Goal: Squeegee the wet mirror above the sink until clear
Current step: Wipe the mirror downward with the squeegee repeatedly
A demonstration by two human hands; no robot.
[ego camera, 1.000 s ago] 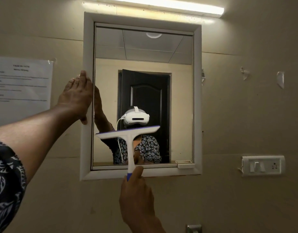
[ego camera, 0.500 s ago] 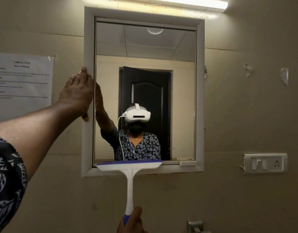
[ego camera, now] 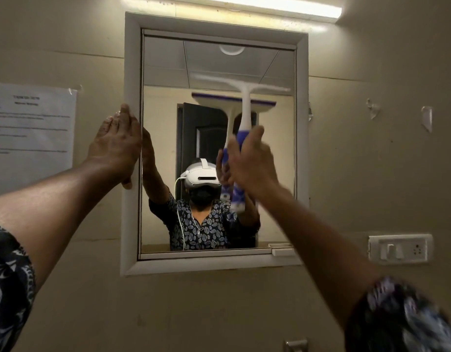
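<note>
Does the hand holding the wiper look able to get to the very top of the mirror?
Probably yes. The right hand grips the squeegee, whose blade is high in front of the mirror; only bare glass lies above it. The left hand rests on the left frame, out of the way.

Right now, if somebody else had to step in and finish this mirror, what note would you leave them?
Left hand: fingers straight, pressed flat against the left edge of the white-framed rectangular wall mirror, steadying it.
Right hand: grips the purple handle of the white plastic squeegee, blade high across the upper right glass; contact unclear through blur.
Done: no drops or streaks visible on the glass.
Left: probably a downward pull over the right side, then check.
</note>
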